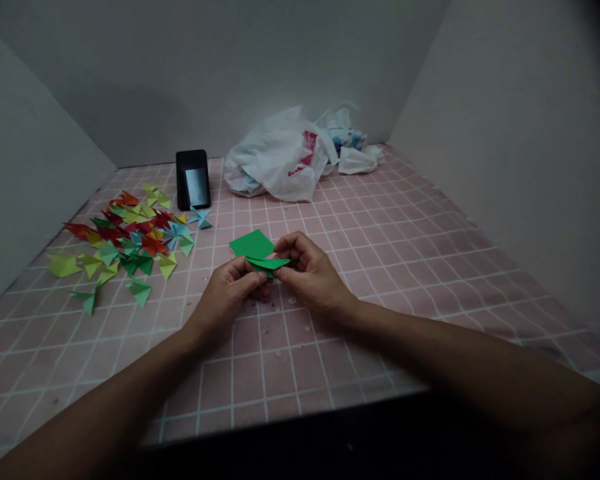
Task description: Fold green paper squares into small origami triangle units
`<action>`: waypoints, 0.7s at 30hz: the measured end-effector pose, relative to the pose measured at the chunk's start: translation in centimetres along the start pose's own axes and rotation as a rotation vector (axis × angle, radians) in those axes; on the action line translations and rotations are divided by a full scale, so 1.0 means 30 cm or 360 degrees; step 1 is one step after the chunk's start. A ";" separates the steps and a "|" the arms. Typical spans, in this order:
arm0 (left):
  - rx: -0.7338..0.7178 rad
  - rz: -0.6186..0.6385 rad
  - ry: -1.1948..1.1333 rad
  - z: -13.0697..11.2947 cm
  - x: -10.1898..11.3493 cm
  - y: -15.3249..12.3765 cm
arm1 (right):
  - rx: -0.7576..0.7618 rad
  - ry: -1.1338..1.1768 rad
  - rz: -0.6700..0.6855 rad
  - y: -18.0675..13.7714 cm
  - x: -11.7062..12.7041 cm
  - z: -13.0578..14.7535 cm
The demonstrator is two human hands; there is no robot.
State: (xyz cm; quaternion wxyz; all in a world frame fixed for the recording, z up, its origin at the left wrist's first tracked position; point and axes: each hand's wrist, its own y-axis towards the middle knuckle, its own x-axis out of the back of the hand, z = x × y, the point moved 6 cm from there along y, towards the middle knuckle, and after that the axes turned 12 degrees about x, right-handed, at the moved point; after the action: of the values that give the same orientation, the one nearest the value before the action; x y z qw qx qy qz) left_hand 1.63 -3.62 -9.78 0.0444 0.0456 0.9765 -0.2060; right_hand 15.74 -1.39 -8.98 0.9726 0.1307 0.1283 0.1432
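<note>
Between my two hands, just above the table, is a folded piece of green origami paper point(269, 264) with narrow pointed flaps. My left hand point(237, 283) pinches its left end between thumb and fingers. At the other end, my right hand point(307, 270) grips it with the thumb in front and bent fingers behind. Right behind the folded piece lies a flat green paper sheet point(253, 243) on the table, partly covered by my fingers. Some of my fingertips are hidden by the paper.
Many folded paper cranes point(137, 233) in several colours lie spread on the left. Behind them a black phone point(193, 180) leans upright. White plastic bags point(285, 153) sit against the back wall. A pink checked cloth point(405, 267) covers the table, with walls on three sides.
</note>
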 end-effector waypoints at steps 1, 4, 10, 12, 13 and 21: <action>0.0010 0.0013 -0.0022 0.001 -0.002 0.000 | -0.0007 0.0002 -0.0003 0.000 0.001 0.000; 0.0035 0.0055 -0.0130 0.002 -0.008 -0.002 | -0.0028 0.0021 0.0014 0.002 0.003 -0.003; 0.0086 0.0017 -0.0302 0.004 0.005 0.003 | 0.0024 0.0023 0.0090 0.013 0.004 -0.004; 0.0084 0.0038 -0.0311 0.002 0.006 0.005 | 0.0059 -0.0004 0.0125 0.015 0.004 0.000; 0.0081 0.0058 -0.0304 0.001 0.004 0.005 | 0.0079 -0.0035 0.0139 0.016 0.005 0.003; 0.0000 0.0040 -0.0299 -0.009 -0.003 0.000 | 0.0221 -0.0403 0.0152 0.023 0.019 0.035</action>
State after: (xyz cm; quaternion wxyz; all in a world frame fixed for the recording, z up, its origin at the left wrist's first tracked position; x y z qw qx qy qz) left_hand 1.71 -3.50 -9.53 0.1383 0.0383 0.9674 -0.2087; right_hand 16.40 -0.82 -7.91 0.9617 0.2207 0.0079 0.1624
